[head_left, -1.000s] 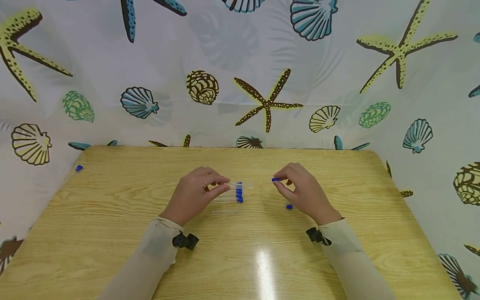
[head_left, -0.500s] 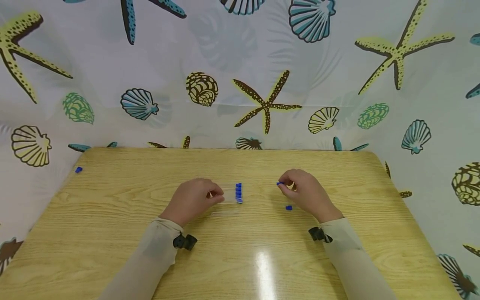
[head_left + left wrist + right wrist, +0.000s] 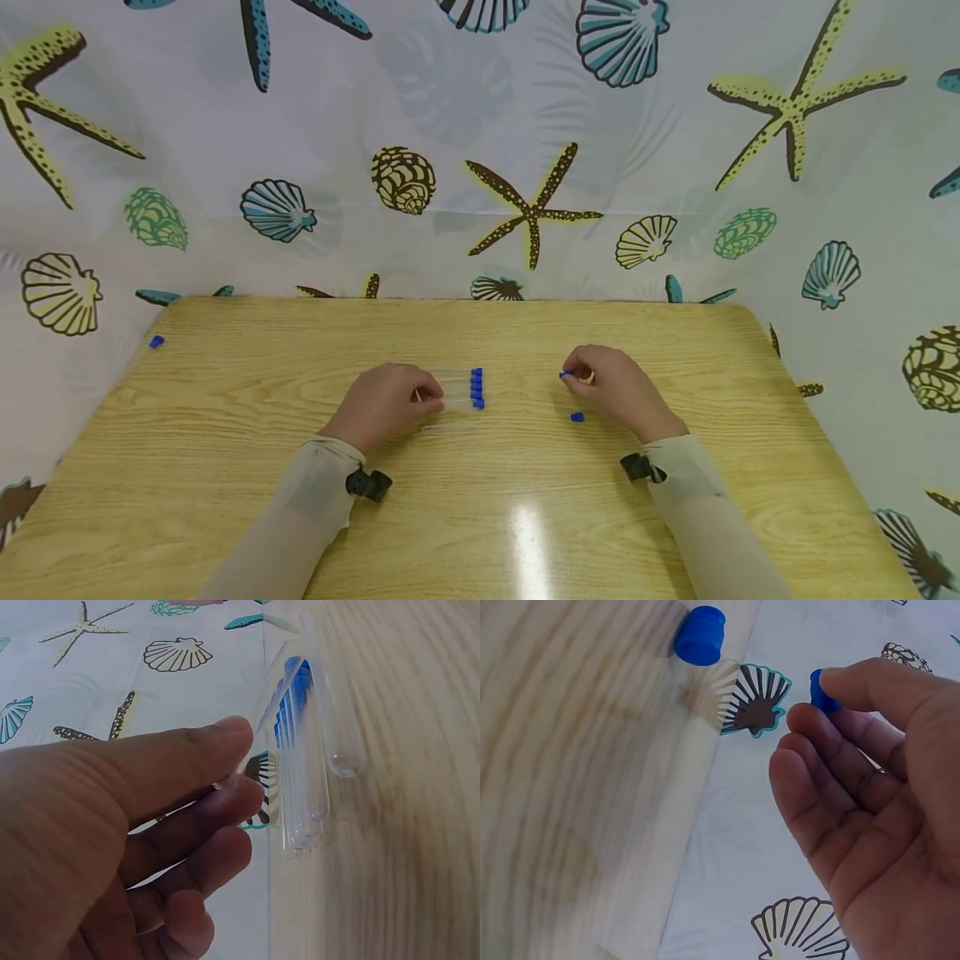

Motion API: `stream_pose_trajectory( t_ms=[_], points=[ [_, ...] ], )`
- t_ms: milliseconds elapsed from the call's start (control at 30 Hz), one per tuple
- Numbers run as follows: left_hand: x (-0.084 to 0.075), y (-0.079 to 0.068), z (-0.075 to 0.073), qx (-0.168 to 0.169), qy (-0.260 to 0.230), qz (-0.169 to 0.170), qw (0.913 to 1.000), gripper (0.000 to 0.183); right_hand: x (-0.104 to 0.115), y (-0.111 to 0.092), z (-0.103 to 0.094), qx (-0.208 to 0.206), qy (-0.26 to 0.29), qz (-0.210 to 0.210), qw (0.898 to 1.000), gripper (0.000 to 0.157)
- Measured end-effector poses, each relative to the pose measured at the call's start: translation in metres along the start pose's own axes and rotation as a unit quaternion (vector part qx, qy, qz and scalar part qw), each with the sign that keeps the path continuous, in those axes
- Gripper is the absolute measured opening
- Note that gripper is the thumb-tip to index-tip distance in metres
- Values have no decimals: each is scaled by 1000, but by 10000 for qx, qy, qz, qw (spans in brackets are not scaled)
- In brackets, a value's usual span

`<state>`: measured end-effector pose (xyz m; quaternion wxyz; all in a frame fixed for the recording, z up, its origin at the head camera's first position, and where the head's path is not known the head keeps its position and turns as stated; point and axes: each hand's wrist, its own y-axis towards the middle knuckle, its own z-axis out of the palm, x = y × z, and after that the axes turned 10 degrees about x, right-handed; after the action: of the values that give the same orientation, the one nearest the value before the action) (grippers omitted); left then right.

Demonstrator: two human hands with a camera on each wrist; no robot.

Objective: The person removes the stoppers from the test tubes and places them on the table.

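Observation:
My left hand (image 3: 386, 398) pinches a clear test tube (image 3: 276, 691) between thumb and index finger, its rounded end at the fingertips. Beside it lie several clear test tubes (image 3: 302, 817) in a close row, with blue stoppers (image 3: 477, 389) in their right-hand ends. One uncapped test tube (image 3: 450, 430) lies nearer the front of the table, apart from that row. To the right, my right hand (image 3: 617, 385) holds a blue stopper (image 3: 824, 691) in a pinch of thumb and index finger. Another blue stopper (image 3: 700, 637) rests on the table just in front of that hand.
A further small blue piece (image 3: 156, 342) sits near the left edge of the wooden table (image 3: 480, 525). Behind the table hangs a white cloth (image 3: 330, 125) printed with shells and starfish.
My left hand has come down and slightly left, lowering the test tube beside the row. My right hand has drawn a little right and nearer, still pinching the stopper.

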<state>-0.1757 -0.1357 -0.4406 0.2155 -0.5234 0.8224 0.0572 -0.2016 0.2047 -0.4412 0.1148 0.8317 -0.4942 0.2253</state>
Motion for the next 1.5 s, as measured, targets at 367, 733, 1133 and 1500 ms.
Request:
stream_pose_trajectory(
  t_ms=[367, 733, 1133, 1500],
  points=[
    [6, 1, 5, 166, -187, -115, 9996, 7, -1, 1, 2, 117, 1, 103, 9999, 4],
    [8, -1, 6, 299, -204, -61, 9993, 4, -5, 2, 3, 523, -87, 205, 9984, 5],
    [7, -2, 5, 377, -62, -89, 9992, 5, -9, 0, 3, 1023, -170, 132, 9945, 4],
    [7, -2, 8, 456, -102, -120, 9988, 4, -11, -2, 3, 1104, -117, 255, 9935, 4]
  ],
)
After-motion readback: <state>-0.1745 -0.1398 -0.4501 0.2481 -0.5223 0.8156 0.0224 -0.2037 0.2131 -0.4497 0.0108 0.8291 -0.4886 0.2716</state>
